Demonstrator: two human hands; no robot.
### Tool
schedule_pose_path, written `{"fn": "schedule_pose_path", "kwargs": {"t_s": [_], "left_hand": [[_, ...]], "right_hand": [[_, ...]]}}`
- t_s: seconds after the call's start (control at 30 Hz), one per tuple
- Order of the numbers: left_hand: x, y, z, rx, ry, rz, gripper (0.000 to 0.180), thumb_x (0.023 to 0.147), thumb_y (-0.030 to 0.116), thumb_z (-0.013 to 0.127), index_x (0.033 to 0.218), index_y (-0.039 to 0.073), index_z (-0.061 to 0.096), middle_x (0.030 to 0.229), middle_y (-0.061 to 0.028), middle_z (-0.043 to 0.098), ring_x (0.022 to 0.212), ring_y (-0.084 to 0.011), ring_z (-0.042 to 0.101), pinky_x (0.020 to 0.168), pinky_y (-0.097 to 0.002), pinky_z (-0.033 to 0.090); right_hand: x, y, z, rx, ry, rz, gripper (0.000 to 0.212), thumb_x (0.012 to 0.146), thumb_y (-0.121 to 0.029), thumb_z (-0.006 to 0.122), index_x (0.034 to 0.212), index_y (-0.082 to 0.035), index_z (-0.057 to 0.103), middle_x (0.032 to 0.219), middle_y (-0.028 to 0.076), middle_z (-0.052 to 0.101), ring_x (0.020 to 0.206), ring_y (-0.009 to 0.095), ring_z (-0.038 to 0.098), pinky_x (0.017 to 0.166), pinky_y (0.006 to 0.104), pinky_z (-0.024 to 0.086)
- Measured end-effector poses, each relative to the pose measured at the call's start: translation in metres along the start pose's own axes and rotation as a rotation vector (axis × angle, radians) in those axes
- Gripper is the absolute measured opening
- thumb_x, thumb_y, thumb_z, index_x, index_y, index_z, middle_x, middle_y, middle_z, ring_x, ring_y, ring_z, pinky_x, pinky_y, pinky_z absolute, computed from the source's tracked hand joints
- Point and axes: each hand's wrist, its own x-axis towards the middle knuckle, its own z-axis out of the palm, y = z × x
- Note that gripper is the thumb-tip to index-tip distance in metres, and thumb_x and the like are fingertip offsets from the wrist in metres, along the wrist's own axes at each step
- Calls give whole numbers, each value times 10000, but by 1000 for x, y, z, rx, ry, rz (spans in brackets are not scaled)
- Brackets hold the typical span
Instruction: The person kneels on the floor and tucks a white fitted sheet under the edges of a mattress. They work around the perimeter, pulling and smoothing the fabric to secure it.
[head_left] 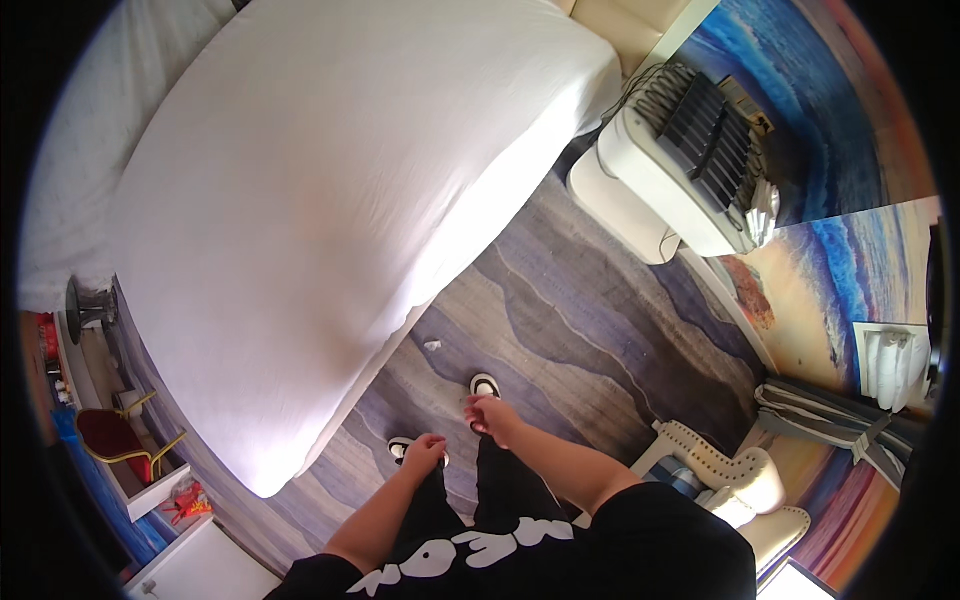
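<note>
In front of my body, over the carpet, my left hand (425, 452) hangs with its fingers curled together. I see nothing in it. My right hand (488, 414) is a little farther forward and to the right, above my shoe (484, 384). Its fingers are bent inward too, and no object shows in them. Neither hand touches anything. Nearest to them is a large bed with a smooth white sheet (330, 220), ahead and to the left. A small crumpled white scrap (432, 345) lies on the patterned carpet (590, 320) between the bed and my feet.
At the far right stands a white cabinet (650, 170) with a rack of black devices and coiled cables. A studded cream armchair (740, 475) is close on my right, near a folded rack (830, 415). On the left are a red chair (115, 437) and a white surface (205, 565).
</note>
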Motion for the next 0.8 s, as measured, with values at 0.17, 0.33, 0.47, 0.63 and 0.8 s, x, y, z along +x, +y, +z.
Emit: {"fn": "schedule_pose_path", "kwargs": {"t_s": [0.17,0.33,0.47,0.63,0.8], "left_hand": [[42,56,50,-57,-106,212,227,921,191,629,1059,11,614,888,-40,659,789,-113,626,726,-249,511],[63,113,64,-31,-36,264,156,938,148,611,1039,30,624,891,-25,666,785,-77,606,696,-227,489],[93,156,44,215,214,419,187,848,116,652,1021,43,646,949,-81,670,849,-162,628,758,-306,500],[177,243,13,526,531,865,457,764,69,626,1213,38,545,1250,-166,557,1166,-355,510,1003,-462,386],[243,338,-16,883,613,717,700,760,129,655,1412,108,402,1483,-143,354,1380,-353,316,1118,-524,248]], "right_hand": [[-23,-89,-36,137,90,-244,310,893,-136,457,1183,-99,560,956,51,642,816,143,616,692,276,473],[-20,-125,-21,7,87,-254,303,901,-148,466,1184,-94,560,950,35,633,790,122,596,671,274,459],[8,-141,2,-179,92,-260,305,890,-154,508,1178,-83,577,962,21,623,846,100,571,725,242,441],[78,-205,30,-531,392,-597,374,902,-179,490,1229,-3,536,1063,122,630,1000,238,597,873,330,455],[157,-361,75,-474,633,-687,548,937,-228,435,1424,-9,314,1427,218,381,1322,360,368,1080,405,321]]}}
